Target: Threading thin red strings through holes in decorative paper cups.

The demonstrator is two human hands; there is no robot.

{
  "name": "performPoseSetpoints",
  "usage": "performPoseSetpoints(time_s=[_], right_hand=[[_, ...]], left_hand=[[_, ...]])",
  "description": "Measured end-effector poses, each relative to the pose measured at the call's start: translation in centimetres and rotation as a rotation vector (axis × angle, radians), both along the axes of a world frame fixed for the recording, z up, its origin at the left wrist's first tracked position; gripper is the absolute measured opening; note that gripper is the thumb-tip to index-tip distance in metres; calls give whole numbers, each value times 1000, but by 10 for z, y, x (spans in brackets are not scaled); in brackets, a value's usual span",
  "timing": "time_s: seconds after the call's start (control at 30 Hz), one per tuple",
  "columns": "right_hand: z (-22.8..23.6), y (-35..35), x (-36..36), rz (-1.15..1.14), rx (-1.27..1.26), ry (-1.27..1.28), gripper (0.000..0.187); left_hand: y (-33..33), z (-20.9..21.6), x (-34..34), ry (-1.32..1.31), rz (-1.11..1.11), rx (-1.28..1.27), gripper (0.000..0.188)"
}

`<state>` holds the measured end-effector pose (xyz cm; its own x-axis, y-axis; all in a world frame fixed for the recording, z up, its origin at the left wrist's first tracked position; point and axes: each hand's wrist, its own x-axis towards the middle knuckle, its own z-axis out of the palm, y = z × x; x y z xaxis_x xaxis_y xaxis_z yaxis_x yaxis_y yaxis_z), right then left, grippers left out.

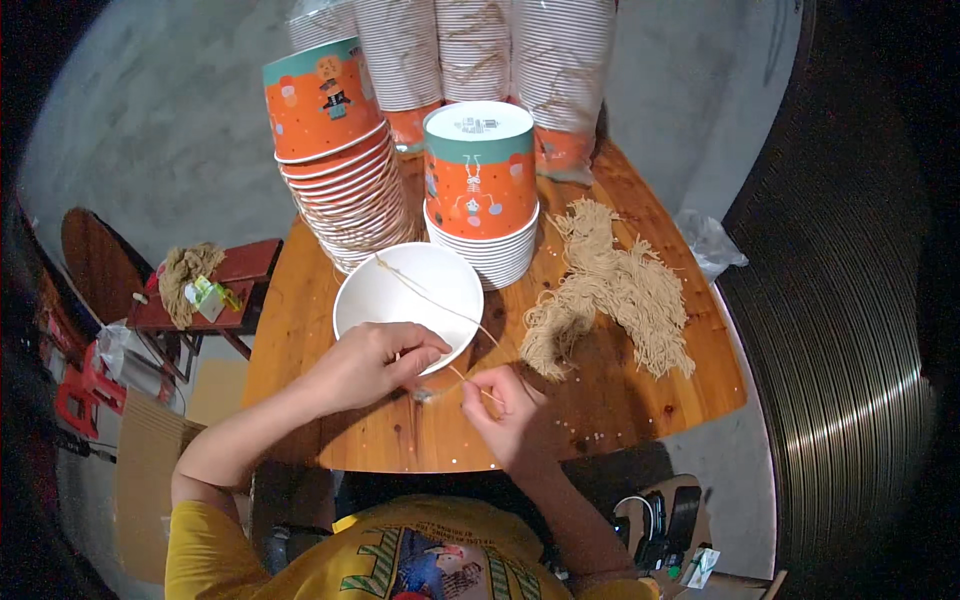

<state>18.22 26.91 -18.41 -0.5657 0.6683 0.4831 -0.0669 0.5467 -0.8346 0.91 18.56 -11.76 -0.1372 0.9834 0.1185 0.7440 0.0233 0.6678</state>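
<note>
A white-lined paper bucket point(400, 290) lies tilted on the wooden table, its opening toward me. My left hand point(370, 365) is closed on its near rim, thumb and fingers pinched together there. A thin beige string point(432, 297) runs across the bucket's mouth and round past its right edge to my right hand point(505, 408). My right thumb and forefinger are pinched on the string, just right of the rim. To the right of the bucket a loose bundle of beige strings point(620, 295) is spread out.
Behind the bucket stand an upside-down stack of orange paper buckets point(480, 195) and a leaning, string-wrapped stack point(335, 150). Tall bagged stacks point(470, 50) line the back of the wooden table point(400, 440). A red stool point(240, 290) with cloth is at left, a ribbed dark shutter point(860, 330) at right.
</note>
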Motion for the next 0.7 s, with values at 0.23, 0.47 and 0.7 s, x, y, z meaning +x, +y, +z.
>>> performPoseSetpoints(time_s=[0.23,0.47,0.7], right_hand=[[4,-6,-4,-13,3,35,10],[1,-10,-7,-26,4,-5,9],[-4,-10,-8,-40,86,27,11]], left_hand=[[-1,-2,-1,29,-5,13,19],[-1,0,-1,-18,24,-37,20],[-1,0,-1,5,19,-24,20]])
